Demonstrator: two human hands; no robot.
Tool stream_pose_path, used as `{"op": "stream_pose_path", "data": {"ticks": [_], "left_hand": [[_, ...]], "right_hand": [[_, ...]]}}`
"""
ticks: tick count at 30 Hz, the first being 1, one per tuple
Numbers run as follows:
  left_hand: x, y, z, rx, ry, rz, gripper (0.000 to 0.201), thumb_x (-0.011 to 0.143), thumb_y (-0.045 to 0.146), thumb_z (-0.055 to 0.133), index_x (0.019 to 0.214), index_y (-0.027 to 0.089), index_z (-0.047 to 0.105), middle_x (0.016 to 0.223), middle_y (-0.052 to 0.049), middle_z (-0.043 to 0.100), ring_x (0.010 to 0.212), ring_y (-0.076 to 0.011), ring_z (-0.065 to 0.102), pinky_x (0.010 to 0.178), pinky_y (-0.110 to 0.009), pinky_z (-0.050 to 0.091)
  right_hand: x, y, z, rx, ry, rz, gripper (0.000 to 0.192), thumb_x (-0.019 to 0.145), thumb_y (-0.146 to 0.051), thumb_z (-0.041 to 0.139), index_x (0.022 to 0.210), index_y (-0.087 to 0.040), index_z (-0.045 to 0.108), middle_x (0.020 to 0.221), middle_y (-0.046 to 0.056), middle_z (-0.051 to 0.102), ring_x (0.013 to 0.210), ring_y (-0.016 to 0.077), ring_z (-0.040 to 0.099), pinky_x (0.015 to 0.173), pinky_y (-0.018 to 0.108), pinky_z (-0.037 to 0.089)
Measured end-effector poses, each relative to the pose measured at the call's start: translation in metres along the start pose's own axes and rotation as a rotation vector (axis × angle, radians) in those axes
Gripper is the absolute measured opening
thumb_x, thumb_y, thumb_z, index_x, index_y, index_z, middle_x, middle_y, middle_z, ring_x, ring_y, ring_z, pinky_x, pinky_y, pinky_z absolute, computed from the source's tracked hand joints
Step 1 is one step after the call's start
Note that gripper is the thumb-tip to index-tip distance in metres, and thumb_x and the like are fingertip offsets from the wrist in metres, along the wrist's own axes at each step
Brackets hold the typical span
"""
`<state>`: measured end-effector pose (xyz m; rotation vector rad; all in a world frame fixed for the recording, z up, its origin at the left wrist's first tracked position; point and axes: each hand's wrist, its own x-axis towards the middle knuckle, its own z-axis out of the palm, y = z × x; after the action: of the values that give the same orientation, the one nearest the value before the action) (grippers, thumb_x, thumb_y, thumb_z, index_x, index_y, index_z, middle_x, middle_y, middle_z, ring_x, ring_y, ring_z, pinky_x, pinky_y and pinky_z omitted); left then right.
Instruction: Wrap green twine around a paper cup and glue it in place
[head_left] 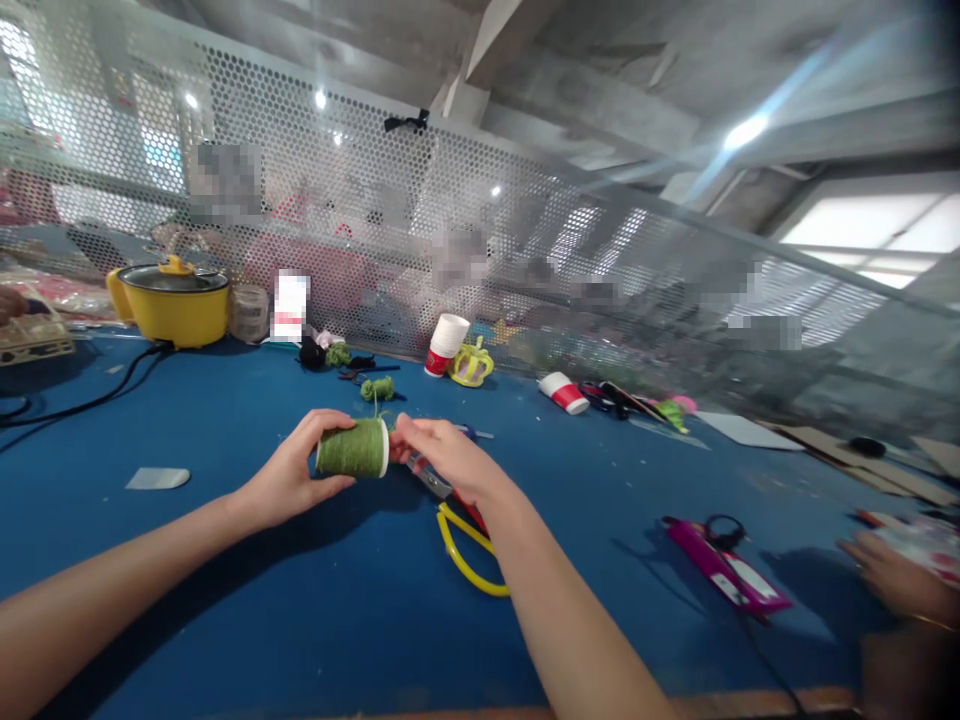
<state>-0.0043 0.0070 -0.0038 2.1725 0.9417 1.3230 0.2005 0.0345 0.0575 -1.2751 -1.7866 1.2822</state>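
Note:
My left hand [296,468] grips a paper cup wrapped in green yarn [351,449], tipped on its side with its white rim facing right. Close to that rim, my right hand [442,450] is closed, fingers pinched on the green yarn [388,416]; the fingertips are partly hidden. A strand runs back from there to a small bundle of green yarn [377,388] on the table. Under my right wrist and forearm lie scissors with yellow-and-red handles [466,568], partly covered.
Behind stand a yellow electric pot [182,305], stacked paper cups [446,345] and a yellow crown-shaped piece [472,364]. Another cup [564,393] lies tipped over. At right are a purple power strip [724,568] and another person's hand [892,575]. A perforated screen [510,210] borders the blue table.

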Motion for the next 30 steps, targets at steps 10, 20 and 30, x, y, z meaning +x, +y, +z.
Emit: {"op": "stream_pose_path", "data": {"ticks": [10,20,30], "left_hand": [[0.001,0.008,-0.002,-0.301,-0.104,-0.29,0.063,0.071,0.036,0.063,0.122,0.022,0.028,0.11,-0.008,0.044,0.088,-0.0201,0.054,0.078,-0.037,0.045],[0.004,0.009,-0.005,-0.296,-0.212,-0.404,0.054,0.065,0.037,0.068,0.108,0.019,0.041,0.078,0.003,0.049,0.068,-0.0135,0.047,0.061,-0.026,0.041],[0.004,0.011,-0.004,-0.237,-0.32,-0.417,0.056,0.063,0.038,0.069,0.109,0.018,0.043,0.08,0.002,0.051,0.069,-0.014,0.048,0.061,-0.025,0.041]], "right_hand": [[-0.027,0.008,0.033,-0.07,0.024,-0.233,0.016,0.072,-0.028,0.06,0.063,-0.016,0.055,0.061,-0.003,0.051,0.058,0.0103,0.044,0.058,0.023,0.035],[-0.015,0.021,0.03,0.475,0.015,0.003,0.037,0.073,-0.052,0.057,0.08,-0.016,0.053,0.069,0.001,0.059,0.064,0.0132,0.056,0.063,0.027,0.043],[-0.004,0.024,0.022,0.503,0.153,0.088,0.039,0.08,-0.05,0.05,0.087,-0.013,0.063,0.075,0.004,0.059,0.061,0.0087,0.052,0.05,0.018,0.037]]}}
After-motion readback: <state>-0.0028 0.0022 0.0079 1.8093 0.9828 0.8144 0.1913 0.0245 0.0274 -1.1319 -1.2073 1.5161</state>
